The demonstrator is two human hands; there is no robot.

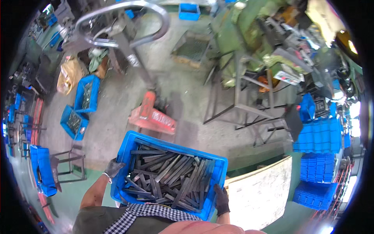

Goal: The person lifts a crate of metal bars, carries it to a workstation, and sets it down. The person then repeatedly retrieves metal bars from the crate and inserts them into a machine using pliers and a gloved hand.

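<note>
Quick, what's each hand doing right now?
Left hand: gloved, closed on the blue crate's left rim.
Right hand: gloved, closed on the crate's right rim.

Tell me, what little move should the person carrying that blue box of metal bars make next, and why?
Probably keep both gloved hands, left hand and right hand, gripping the blue plastic crate level, since it is heaped with loose flat grey metal bars and rests on nothing visible.

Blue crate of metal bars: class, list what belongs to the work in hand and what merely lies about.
In hand: blue crate; grey metal bars; left hand; right hand.

Lying about: red pallet jack; stacked blue bins; yellow bag.
</note>
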